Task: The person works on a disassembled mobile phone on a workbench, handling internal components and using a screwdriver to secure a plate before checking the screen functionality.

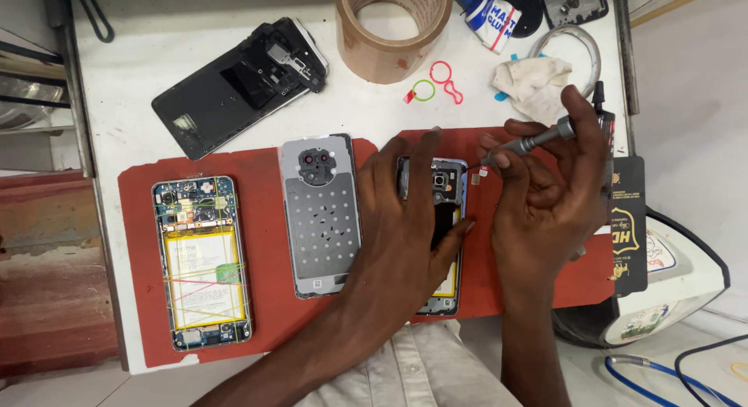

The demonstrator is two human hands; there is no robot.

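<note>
On a rust-red rubbery mat (265, 181) over a white table (140, 56), the left hand (401, 220) lies flat, fingers spread, pressing down an opened phone (436, 185) with its glossy innards exposed. Just beside it, the right hand (545, 189) pinches a slim grey metal screwdriver (530, 142) in curled fingers, tip just above the phone's upper right corner.

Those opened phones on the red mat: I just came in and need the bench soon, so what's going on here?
A person is working on an opened phone lying on the red mat. The left hand presses flat on it, while the right hand holds a small screwdriver, tip aimed at the phone's upper edge. Left of it lie a detached grey back cover and another opened phone with its battery showing.
</note>
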